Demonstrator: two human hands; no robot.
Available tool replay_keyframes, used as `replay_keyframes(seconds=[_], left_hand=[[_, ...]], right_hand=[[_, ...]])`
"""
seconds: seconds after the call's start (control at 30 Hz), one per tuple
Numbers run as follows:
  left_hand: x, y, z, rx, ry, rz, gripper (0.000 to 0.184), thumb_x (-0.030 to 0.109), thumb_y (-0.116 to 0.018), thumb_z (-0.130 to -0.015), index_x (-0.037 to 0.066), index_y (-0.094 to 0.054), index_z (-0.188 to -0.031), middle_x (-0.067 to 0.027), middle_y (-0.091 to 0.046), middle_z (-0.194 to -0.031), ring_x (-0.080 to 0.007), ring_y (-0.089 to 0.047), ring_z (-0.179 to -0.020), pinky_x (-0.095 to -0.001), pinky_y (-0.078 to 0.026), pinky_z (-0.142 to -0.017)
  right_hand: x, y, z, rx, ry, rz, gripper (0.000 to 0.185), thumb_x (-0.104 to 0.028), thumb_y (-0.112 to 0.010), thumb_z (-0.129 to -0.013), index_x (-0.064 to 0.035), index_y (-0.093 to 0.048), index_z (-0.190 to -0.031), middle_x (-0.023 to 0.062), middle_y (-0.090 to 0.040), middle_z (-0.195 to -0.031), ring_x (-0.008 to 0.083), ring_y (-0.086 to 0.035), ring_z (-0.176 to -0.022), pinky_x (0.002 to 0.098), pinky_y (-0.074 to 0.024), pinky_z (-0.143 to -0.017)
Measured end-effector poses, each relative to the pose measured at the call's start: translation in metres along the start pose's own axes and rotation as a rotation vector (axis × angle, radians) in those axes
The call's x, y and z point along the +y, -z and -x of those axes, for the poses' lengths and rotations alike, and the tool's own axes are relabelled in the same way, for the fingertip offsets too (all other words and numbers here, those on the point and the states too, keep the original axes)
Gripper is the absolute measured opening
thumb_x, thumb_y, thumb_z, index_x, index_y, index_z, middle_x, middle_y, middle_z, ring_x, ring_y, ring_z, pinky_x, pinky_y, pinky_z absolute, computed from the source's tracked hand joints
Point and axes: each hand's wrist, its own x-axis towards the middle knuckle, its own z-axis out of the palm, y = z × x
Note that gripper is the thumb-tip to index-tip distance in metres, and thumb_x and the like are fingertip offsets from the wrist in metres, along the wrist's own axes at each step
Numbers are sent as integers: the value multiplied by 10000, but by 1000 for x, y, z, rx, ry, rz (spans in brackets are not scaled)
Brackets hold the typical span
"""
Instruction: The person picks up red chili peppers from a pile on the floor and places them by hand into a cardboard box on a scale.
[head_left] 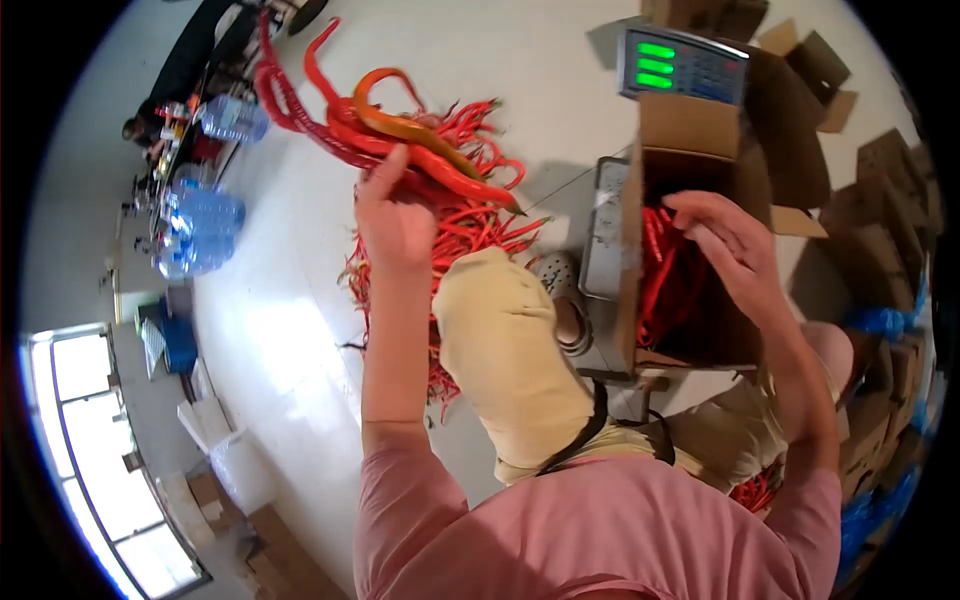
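Observation:
My left hand holds a bunch of long chili peppers, mostly red with one orange-green, raised over a heap of red chilies on the floor. Over the open cardboard box is my right hand, its thumb and fingertips drawn toward each other near the red chilies inside. Whether it grips anything is hidden. The box rests on the metal platform of a scale, whose display shows green lit digits behind the box.
Large clear bottles and a person are at the upper left. Stacked cardboard boxes and blue plastic line the right. More red chilies lie beneath my right leg. My left knee is between the heap and the box.

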Motion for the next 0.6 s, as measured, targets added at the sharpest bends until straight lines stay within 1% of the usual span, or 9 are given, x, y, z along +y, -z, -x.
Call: replay_keyframes(seconds=[0.07, 0.17, 0.23, 0.3, 0.37, 0.43, 0.47, 0.5, 0.6], left_hand=[[-28, -41, 17, -105, 104, -17, 320, -8, -520, -827, -26, -486, -1144, -156, -574, -1072, -299, -558, -1003, -448, -450, -913], [-78, -93, 46, -217, 279, -53, 356, -45, -577, -793, 4, -501, -1137, -118, -584, -1081, -252, -566, -1011, -392, -460, -909], [-112, -108, 62, -234, 442, -16, 338, -40, -586, -795, 27, -514, -1118, -100, -584, -1085, -212, -568, -988, -363, -468, -873], [-138, -114, 71, -276, 524, 42, 320, -38, -594, -794, 44, -524, -1095, -83, -579, -1096, -177, -564, -966, -345, -471, -836], [-152, -117, 66, -297, 568, 52, 335, -49, -570, -793, 43, -502, -1108, -115, -552, -1158, -241, -544, -1047, -396, -461, -895], [-157, -121, 59, -311, 615, 120, 333, -56, -554, -794, 37, -491, -1107, -136, -537, -1188, -285, -529, -1085, -430, -450, -926], [-161, -113, 50, -333, 629, 112, 333, -49, -540, -795, 29, -475, -1112, -170, -523, -1207, -343, -509, -1113, -473, -433, -952], [-161, -107, 43, -265, 646, 94, 301, -28, -542, -803, 15, -481, -1094, -172, -544, -1164, -330, -535, -1072, -468, -443, -941], [-159, -98, 28, -198, 646, 125, 212, 9, -526, -829, 6, -507, -1040, -126, -567, -1001, -284, -556, -955, -469, -437, -923]], right_hand=[[-14, 0, 4, 25, 57, -100, 241, 0, -486, -866, 21, -555, -1096, 43, -563, -972, 99, -521, -861, 221, -432, -767], [-24, 6, 15, 47, -23, -280, 273, -33, -539, -856, 11, -537, -1125, 51, -574, -1004, 88, -519, -877, 221, -433, -773], [-16, 10, 17, 171, 110, -110, 303, -32, -564, -844, 9, -521, -1141, 55, -581, -1012, 84, -522, -897, 224, -429, -791], [-9, 21, 23, 230, 16, -286, 287, -33, -572, -842, 7, -502, -1118, 62, -585, -998, 99, -541, -901, 234, -432, -807], [7, 41, 29, 306, -53, -343, 263, -33, -569, -845, 5, -495, -1095, 71, -586, -999, 107, -554, -901, 237, -438, -804], [11, 55, 35, 388, -130, -340, 231, -58, -557, -857, -11, -479, -1069, 70, -602, -963, 95, -557, -848, 219, -438, -725], [14, 61, 37, 403, -173, -332, 233, -66, -555, -859, -15, -473, -1071, 70, -606, -953, 89, -554, -835, 212, -433, -702], [18, 67, 40, 411, -223, -323, 236, -75, -553, -862, -18, -467, -1074, 69, -610, -942, 84, -551, -822, 206, -428, -679], [25, 76, 37, 429, -130, -414, 230, -88, -540, -869, -12, -461, -1070, 80, -619, -927, 75, -540, -787, 205, -414, -646]])
